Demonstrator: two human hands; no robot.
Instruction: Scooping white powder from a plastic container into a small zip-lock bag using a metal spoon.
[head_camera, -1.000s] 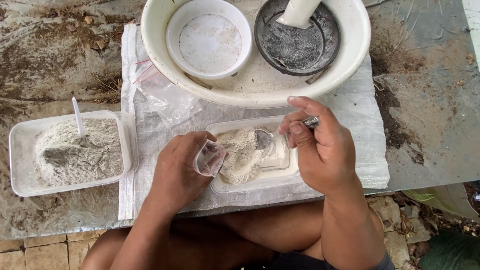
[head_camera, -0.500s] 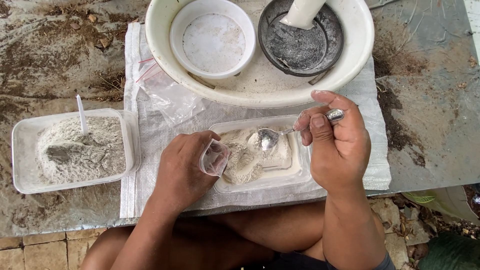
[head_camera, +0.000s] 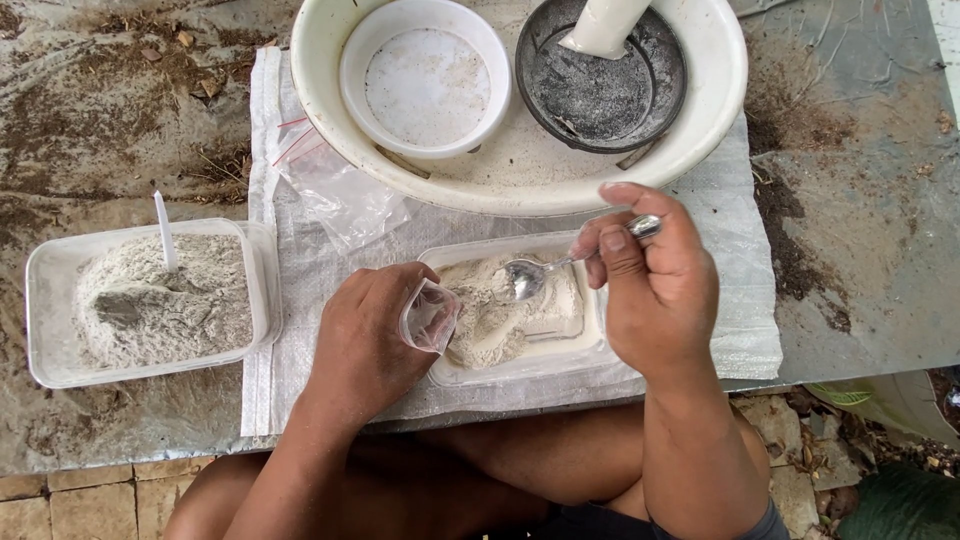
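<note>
My left hand (head_camera: 368, 338) pinches a small clear plastic bag (head_camera: 430, 316) open at the left edge of a shallow white tray (head_camera: 590, 352) of pale beige powder (head_camera: 490, 320). My right hand (head_camera: 652, 285) grips the handle of a metal spoon (head_camera: 535, 275). The spoon's bowl hovers over the powder heap, a short way right of the bag's mouth. Whether the spoon carries powder is hard to tell.
A large cream basin (head_camera: 700, 120) at the back holds a white bowl (head_camera: 425, 80) and a dark pan (head_camera: 600, 85) with a white pestle (head_camera: 605, 25). A second tray of greyish powder (head_camera: 150, 300) with a white stick stands at the left. Loose clear bags (head_camera: 335, 185) lie on the woven white sheet (head_camera: 740, 330).
My right hand has drawn the spoon a little to the right, away from the bag and over the powder. My left hand keeps the bag in place.
</note>
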